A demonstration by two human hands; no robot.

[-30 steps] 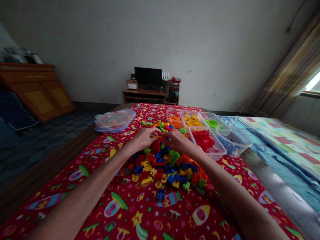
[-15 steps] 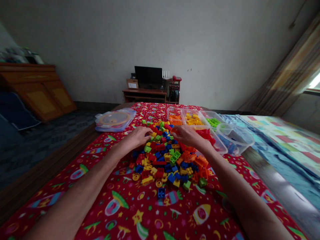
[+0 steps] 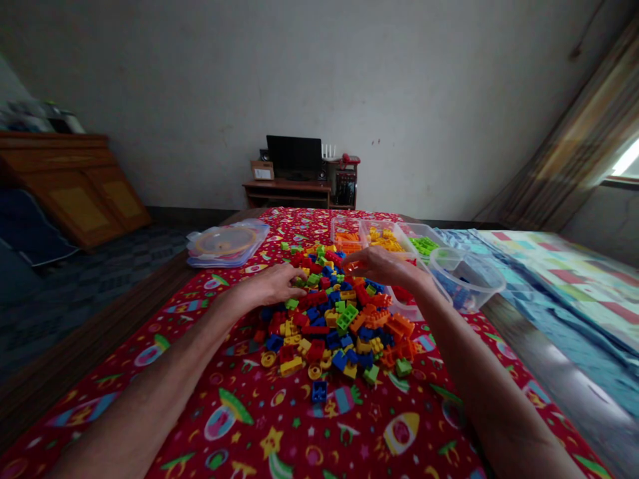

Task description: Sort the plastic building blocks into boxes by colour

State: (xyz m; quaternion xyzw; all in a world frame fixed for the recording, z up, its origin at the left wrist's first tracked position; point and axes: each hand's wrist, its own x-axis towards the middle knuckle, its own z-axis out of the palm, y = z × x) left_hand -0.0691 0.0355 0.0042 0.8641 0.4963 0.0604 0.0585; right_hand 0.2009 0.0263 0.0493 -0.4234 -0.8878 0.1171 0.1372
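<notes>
A heap of mixed toy building blocks point(image 3: 319, 326) in red, blue, yellow, green and orange lies in front of me. My left hand point(image 3: 278, 285) is at the heap's left edge, fingers apart and touching the blocks. Above the heap's far right part, my right hand point(image 3: 382, 265) has its fingers curled around an orange building block point(image 3: 353, 266), which is partly hidden by them. A single blue block point(image 3: 319, 391) sits apart at the near side, and a green block point(image 3: 403, 367) lies at the right edge.
Clear bins hold sorted orange blocks point(image 3: 348, 243), yellow blocks point(image 3: 383, 238), green blocks point(image 3: 424, 246) and, partly behind my right arm, red blocks. A round tub point(image 3: 482, 283) contains blue blocks. Stacked lids point(image 3: 227, 243) lie at the left on the red patterned cloth point(image 3: 299, 439).
My left hand has come slightly nearer along the heap's left edge. My right hand has shifted slightly and stays over the far right side, with the orange block showing more clearly.
</notes>
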